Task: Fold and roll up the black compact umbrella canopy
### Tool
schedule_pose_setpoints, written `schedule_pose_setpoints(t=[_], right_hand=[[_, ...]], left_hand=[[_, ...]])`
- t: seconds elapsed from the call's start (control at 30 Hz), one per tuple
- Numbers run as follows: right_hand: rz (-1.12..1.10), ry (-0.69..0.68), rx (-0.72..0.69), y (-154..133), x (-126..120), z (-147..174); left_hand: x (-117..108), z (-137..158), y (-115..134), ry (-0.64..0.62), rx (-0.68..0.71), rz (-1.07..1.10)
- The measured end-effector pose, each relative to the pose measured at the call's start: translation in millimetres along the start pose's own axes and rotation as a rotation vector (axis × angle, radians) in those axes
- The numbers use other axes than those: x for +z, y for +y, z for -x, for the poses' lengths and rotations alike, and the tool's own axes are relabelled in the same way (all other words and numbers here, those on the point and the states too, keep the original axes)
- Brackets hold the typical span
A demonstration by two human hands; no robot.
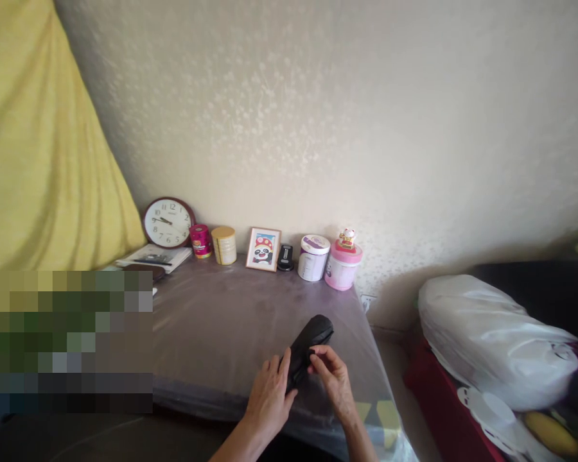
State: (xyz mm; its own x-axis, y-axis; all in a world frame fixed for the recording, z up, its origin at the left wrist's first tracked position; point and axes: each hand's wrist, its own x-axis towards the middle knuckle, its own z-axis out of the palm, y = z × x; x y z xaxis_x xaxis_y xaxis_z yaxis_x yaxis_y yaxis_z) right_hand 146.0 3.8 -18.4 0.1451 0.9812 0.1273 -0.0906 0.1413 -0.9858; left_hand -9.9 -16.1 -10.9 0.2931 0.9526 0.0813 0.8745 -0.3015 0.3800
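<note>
Toward five o'clock at the counter point(212, 327) is a black bundle point(312, 332), slanting from seven to one o'clock; the left hand point(270, 391), half curled, holds its near end between fingers and thumb, and the right hand point(336, 378) pinches a small dark bit at its four-o'clock side

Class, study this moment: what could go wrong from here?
1. The black folded umbrella is near the front edge of the table, so it might drop if the left hand loosens.
2. The right hand pinches only a small dark part at its side, which could slip free.
3. The lucky cat figurine perches on the pink tub; a knock might topple it.
</note>
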Motion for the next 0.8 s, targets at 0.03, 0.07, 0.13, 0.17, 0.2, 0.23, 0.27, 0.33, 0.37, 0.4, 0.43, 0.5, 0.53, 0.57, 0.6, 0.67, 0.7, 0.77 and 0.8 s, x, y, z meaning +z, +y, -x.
schedule_pose_setpoints(t=[0.03,0.07,0.13,0.17,0.2,0.23,0.27,0.33,0.37,0.4,0.43,0.5,0.53,0.57,0.6,0.67,0.7,0.77,0.8], right_hand=[[-0.01,-0.006,0.012,-2,-1,1],[-0.018,-0.015,0.024,-4,-2,2],[-0.038,-0.035,0.047,-8,-4,4],[-0.048,-0.045,0.055,-10,-6,5],[-0.057,-0.053,0.059,-11,-7,6],[-0.063,-0.059,0.061,-13,-8,7],[-0.064,-0.061,0.062,-15,-9,7],[-0.05,-0.063,0.064,-18,-8,6],[-0.039,-0.072,0.063,-19,-7,5],[-0.026,-0.086,0.059,-20,-5,2],[-0.011,-0.104,0.054,-21,-2,0],[0.024,-0.137,0.041,-21,3,-7],[0.046,-0.148,0.039,-21,6,-11],[0.071,-0.156,0.04,-20,9,-14],[0.098,-0.163,0.044,-19,11,-18],[0.159,-0.179,0.054,-16,14,-24],[0.194,-0.187,0.055,-14,15,-27],[0.282,-0.192,0.042,-12,18,-31],[0.342,-0.191,0.028,-12,19,-33]], left_hand=[[0,0,0,0.002,0.0,0.002],[0,0,0,0.004,0.002,0.003],[-1,1,1,0.012,0.011,-0.005],[0,1,1,0.019,0.016,-0.015],[0,1,1,0.028,0.022,-0.027],[1,2,1,0.039,0.026,-0.042],[2,2,2,0.051,0.032,-0.058],[5,3,3,0.069,0.046,-0.089],[6,3,3,0.075,0.052,-0.103],[7,4,4,0.08,0.058,-0.115],[8,4,4,0.086,0.063,-0.126],[10,5,4,0.105,0.068,-0.142],[11,5,4,0.117,0.07,-0.147],[11,5,4,0.13,0.072,-0.15],[12,5,4,0.14,0.075,-0.152],[12,6,4,0.155,0.076,-0.158],[12,6,4,0.158,0.078,-0.163],[12,6,4,0.154,0.079,-0.167],[12,6,4,0.148,0.078,-0.164]])
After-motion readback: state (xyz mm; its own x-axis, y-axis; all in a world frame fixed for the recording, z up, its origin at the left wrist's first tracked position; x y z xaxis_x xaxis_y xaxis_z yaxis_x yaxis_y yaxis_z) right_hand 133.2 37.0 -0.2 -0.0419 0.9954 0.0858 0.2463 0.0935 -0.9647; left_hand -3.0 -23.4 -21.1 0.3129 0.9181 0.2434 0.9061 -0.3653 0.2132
